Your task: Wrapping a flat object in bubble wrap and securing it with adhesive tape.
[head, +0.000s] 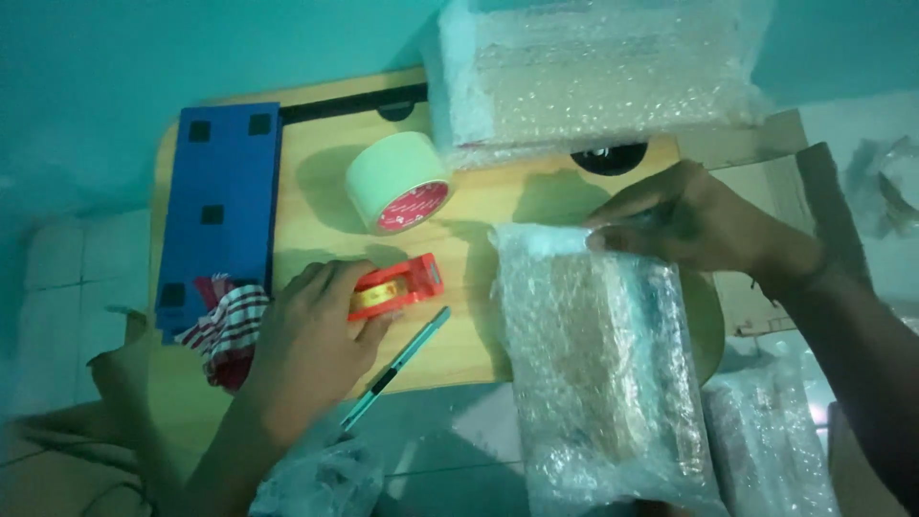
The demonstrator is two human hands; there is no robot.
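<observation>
Bubble-wrapped parcel (598, 369) lies at the wooden table's (316, 191) near edge, its folded top pinned flat by the right hand (694, 225), while the left hand (311, 340) closes on a red tape dispenser (397, 287) (utility knife (402, 364) alongside).

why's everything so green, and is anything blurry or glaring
Head view: a teal cast tints the whole frame; the tape roll throws a soft shadow to its left; the bubble-wrapped parcel shows pale glare; the image is soft throughout, edges dim and murky.
</observation>
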